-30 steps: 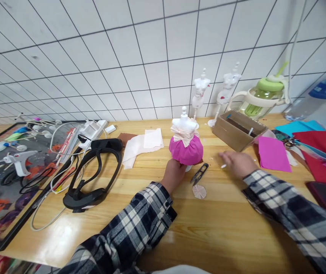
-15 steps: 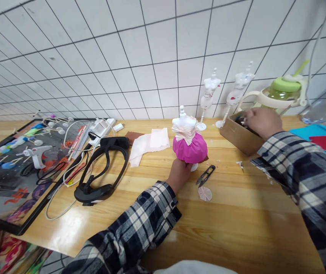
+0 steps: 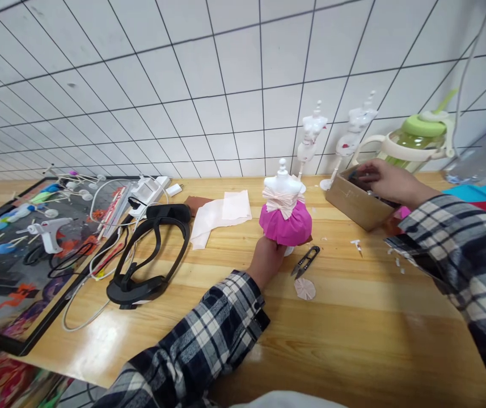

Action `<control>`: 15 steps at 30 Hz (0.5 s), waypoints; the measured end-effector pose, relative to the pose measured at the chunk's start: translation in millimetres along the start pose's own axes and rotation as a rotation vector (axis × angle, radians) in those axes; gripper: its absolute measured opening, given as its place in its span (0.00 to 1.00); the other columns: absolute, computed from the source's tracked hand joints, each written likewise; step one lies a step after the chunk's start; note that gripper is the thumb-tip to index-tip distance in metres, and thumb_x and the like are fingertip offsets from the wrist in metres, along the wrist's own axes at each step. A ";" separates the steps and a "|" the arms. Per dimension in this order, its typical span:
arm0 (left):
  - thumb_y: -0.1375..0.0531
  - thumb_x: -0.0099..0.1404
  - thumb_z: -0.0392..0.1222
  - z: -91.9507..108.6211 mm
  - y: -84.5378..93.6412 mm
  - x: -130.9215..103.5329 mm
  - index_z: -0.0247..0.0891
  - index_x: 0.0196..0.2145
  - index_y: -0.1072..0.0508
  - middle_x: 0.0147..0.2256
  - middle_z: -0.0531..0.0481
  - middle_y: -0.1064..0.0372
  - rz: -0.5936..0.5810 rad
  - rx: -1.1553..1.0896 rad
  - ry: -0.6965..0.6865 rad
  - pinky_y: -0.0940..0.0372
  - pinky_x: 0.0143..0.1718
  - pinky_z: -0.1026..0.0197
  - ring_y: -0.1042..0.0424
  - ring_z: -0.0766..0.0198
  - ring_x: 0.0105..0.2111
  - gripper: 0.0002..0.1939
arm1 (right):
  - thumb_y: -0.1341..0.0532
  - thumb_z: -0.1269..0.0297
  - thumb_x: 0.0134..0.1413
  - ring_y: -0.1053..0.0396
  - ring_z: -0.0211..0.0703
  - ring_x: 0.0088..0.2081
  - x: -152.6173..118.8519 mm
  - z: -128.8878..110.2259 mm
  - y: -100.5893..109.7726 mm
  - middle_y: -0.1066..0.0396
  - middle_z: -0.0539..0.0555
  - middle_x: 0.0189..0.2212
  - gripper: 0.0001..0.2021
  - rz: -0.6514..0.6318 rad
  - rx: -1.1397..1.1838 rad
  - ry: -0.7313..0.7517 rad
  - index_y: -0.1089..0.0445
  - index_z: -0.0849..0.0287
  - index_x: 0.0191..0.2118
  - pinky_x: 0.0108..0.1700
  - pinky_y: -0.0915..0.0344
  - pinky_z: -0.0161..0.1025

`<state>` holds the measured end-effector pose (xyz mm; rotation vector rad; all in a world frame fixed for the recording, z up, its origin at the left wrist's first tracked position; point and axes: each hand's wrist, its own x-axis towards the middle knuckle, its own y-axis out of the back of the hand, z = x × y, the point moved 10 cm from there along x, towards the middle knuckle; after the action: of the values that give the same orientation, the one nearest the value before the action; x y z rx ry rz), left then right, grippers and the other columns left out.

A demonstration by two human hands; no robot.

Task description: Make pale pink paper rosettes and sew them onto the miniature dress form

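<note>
A miniature white dress form (image 3: 282,182) wears a pleated pale pink paper bodice (image 3: 284,205) and a puffy magenta skirt (image 3: 286,224). Beneath the skirt, my left hand (image 3: 267,260) is closed around the form's stand, its fingers largely hidden. My right hand (image 3: 389,180) is over the open cardboard box (image 3: 355,203), fingers bent and drawn together at its mouth; what they pinch cannot be made out. Black thread snips (image 3: 306,262) lie just right of the dress form, beside a small pleated pale pink paper disc (image 3: 305,289).
Two bare white dress forms (image 3: 311,139) stand by the wall, near a green-lidded jug (image 3: 421,139). Pale pink paper strips (image 3: 221,216), a black headset strap (image 3: 147,255) and a glue gun (image 3: 51,232) lie leftward. Blue sheets (image 3: 476,194) are at the right.
My right hand has risen slightly and shifted right at the box, its fingers now showing more. The dress form has turned and moved slightly right in my left hand.
</note>
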<state>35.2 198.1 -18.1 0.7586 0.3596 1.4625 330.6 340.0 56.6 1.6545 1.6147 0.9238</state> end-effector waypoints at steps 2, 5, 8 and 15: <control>0.44 0.65 0.39 -1.3 -0.9 0.2 0.36 0.38 0.25 0.40 0.41 0.23 0.000 -0.004 0.003 0.34 0.42 0.59 0.26 0.54 0.43 0.09 | 0.41 0.74 0.56 0.32 0.38 0.39 -0.5 -2.0 -0.3 0.26 0.61 0.43 0.13 -0.038 -0.038 0.011 0.31 0.68 0.48 0.42 0.43 0.37; 0.44 0.65 0.40 -3.0 -1.9 0.2 0.36 0.39 0.25 0.39 0.42 0.23 0.001 -0.008 0.011 0.33 0.41 0.59 0.26 0.54 0.42 0.09 | 0.46 0.64 0.62 0.34 0.42 0.40 -5.9 -8.8 6.6 0.25 0.61 0.39 0.15 -0.022 -0.120 0.024 0.28 0.68 0.46 0.43 0.46 0.42; 0.44 0.65 0.38 -2.2 -1.8 0.2 0.36 0.38 0.25 0.38 0.43 0.23 -0.003 -0.016 0.010 0.33 0.40 0.60 0.25 0.55 0.41 0.09 | 0.52 0.54 0.65 0.34 0.44 0.39 -15.0 -15.5 24.6 0.25 0.63 0.38 0.23 0.138 -0.235 0.008 0.28 0.68 0.48 0.40 0.47 0.42; 0.44 0.64 0.37 0.0 -0.2 0.1 0.36 0.37 0.25 0.38 0.42 0.23 0.005 -0.031 -0.004 0.34 0.40 0.60 0.26 0.55 0.41 0.09 | 0.51 0.64 0.61 0.38 0.33 0.30 -18.2 -17.6 41.3 0.26 0.57 0.31 0.19 0.341 -0.012 0.079 0.26 0.71 0.38 0.33 0.45 0.35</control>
<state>35.3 198.2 -18.2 0.7374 0.3319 1.4679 338.5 319.7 99.9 1.9437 1.3957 1.1770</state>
